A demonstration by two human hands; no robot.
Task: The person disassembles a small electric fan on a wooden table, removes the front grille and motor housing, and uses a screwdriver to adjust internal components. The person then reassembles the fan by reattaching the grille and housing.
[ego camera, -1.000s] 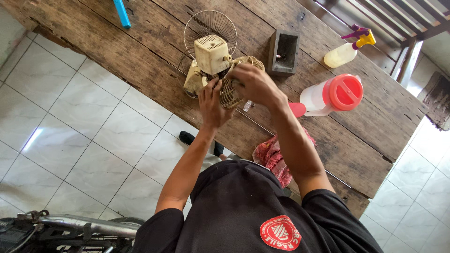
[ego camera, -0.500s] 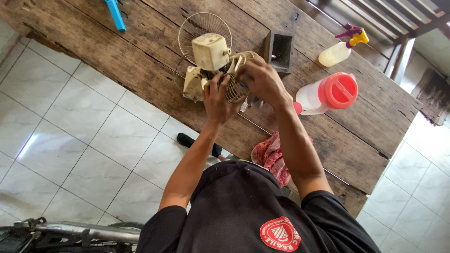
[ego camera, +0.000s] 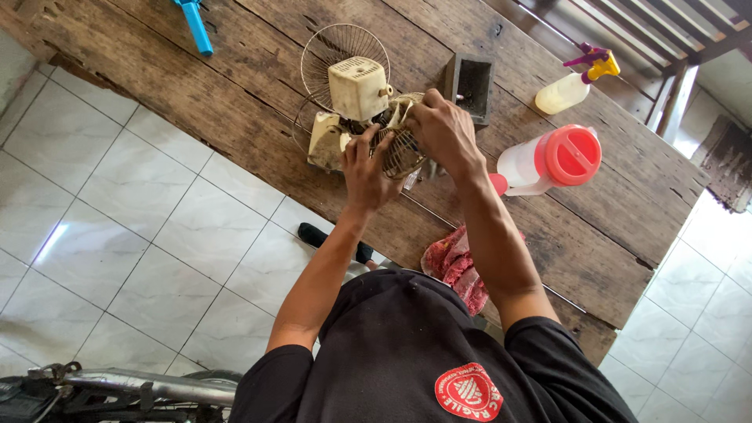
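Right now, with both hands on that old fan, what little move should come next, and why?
Probably ease the round wire grille a little further from the cream motor housing. Both the left hand and the right hand grip that grille, which sits tilted against the fan body, while another wire guard stands behind it. Pulling slowly seems wise, since the thin wires could bend.

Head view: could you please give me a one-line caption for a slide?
Both hands, left hand and right hand, grip a small cream fan on a worn wooden table.

Wooden table (ego camera: 258, 94): small fan (ego camera: 356, 102), dark box (ego camera: 471, 84), spray bottle (ego camera: 568, 88), red-lidded jug (ego camera: 552, 160), red cloth (ego camera: 454, 266), blue tool (ego camera: 194, 23).
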